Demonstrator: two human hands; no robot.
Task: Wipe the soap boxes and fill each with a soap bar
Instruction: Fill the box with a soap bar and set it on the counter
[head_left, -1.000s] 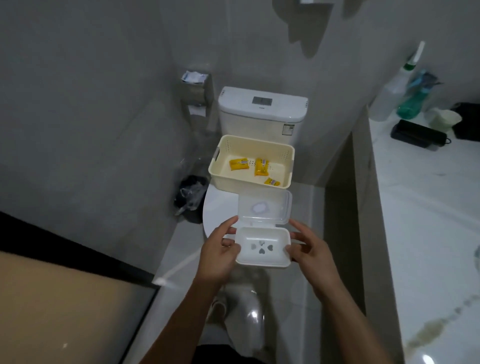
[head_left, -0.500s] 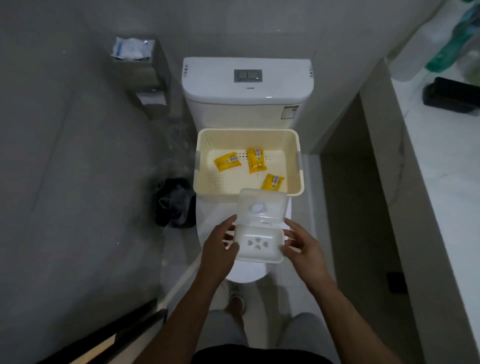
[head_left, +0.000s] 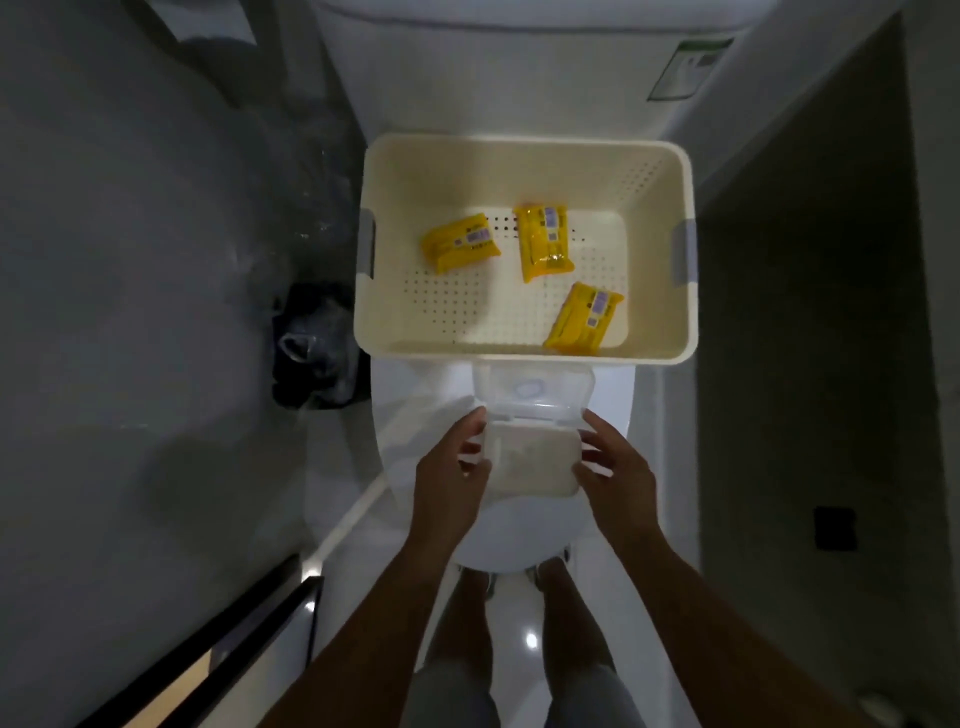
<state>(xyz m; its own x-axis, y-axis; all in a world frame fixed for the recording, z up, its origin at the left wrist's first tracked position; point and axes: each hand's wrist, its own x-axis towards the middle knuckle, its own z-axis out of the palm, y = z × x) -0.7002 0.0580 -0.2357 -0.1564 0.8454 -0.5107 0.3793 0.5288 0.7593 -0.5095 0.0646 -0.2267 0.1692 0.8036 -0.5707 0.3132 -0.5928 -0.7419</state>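
A white soap box (head_left: 532, 465) with its clear hinged lid (head_left: 535, 389) folded open sits low over the closed toilet lid (head_left: 415, 415). My left hand (head_left: 452, 467) grips its left side and my right hand (head_left: 613, 473) grips its right side. The box holds no soap. Just beyond it a cream perforated basket (head_left: 524, 156) stands on the toilet lid. Three yellow-wrapped soap bars lie in it: one at the left (head_left: 460, 243), one in the middle (head_left: 545, 240), one at the near right (head_left: 584, 318).
The toilet tank (head_left: 493, 67) rises behind the basket. A black bin with a plastic liner (head_left: 317, 348) stands on the floor to the left. A grey wall runs along the left and a dark counter side (head_left: 810, 291) along the right. My legs and feet show below.
My view has tilted down and drawn closer to the toilet. Both hands have carried the open soap box lower, toward the toilet lid; the counter top has left the view.
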